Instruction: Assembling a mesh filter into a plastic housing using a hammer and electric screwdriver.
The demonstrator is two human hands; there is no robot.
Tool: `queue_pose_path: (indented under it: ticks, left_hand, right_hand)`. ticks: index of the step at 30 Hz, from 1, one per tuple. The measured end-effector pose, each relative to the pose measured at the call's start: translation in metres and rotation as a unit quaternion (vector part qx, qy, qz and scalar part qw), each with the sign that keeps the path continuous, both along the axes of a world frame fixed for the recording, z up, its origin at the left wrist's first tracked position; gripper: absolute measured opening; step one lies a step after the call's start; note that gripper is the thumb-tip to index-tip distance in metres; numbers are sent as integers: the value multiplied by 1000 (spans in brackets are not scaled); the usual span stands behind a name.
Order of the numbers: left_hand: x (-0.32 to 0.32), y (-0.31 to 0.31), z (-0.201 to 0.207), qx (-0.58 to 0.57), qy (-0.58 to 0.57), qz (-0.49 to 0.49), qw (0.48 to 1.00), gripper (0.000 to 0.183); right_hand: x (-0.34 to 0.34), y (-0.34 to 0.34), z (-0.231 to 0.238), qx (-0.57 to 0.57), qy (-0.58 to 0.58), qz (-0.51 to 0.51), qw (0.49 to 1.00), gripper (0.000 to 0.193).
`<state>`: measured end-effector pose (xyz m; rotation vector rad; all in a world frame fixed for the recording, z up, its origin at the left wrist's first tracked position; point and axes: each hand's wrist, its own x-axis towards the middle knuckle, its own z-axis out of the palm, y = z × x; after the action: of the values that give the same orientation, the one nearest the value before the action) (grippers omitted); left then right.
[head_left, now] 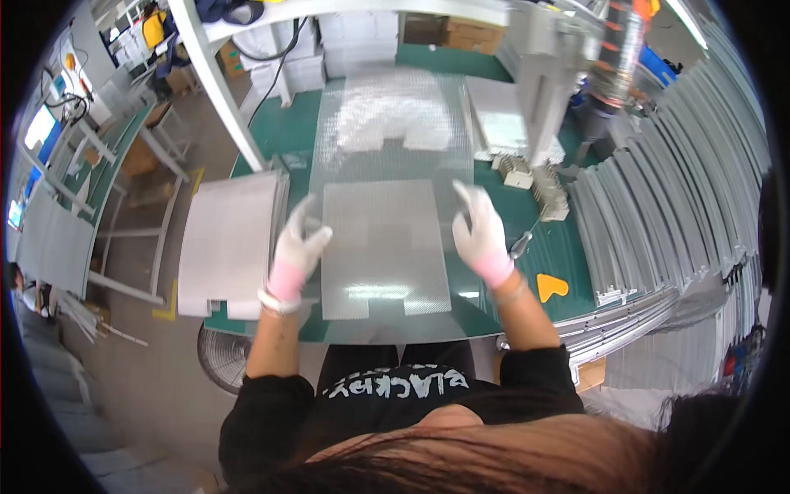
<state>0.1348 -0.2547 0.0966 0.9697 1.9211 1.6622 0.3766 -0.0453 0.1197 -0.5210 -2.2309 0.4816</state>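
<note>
The notched, translucent sheet (383, 206) lay flat over the green table (559, 255) between left hand (298, 247) and right hand (480, 230), both empty, fingers spread; it looked light, flexible, slippery; its side edges seemed the best hold.

From my remote seat I see a flat yellow piece (552, 287) on the green counter (514, 317), small pale metal blocks (550, 196) farther back, grey panels (658, 206) rowed at the right, a round fan (220, 361) low at the left, and white boxes (360, 45) stacked behind near a brown carton (473, 35).
</note>
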Motion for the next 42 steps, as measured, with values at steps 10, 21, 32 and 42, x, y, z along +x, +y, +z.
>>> queue_pose_path:
  ticks: [10, 21, 32, 42]
  left_hand:
    - [72, -59, -73, -218, 224, 102, 945, 57]
    - [79, -67, -84, -273, 224, 94, 931, 58]
    - [77, -62, -87, -301, 240, 86, 919, 63]
    - [38, -63, -83, -278, 400, -72, 871, 62]
  right_hand:
    - [34, -65, -94, -227, -133, -31, 964, 60]
    - [33, -71, -109, -186, -154, -39, 970, 61]
    - [32, -70, -101, -196, -249, -68, 946, 64]
    - [-21, 117, -45, -173, -138, 0, 975, 41]
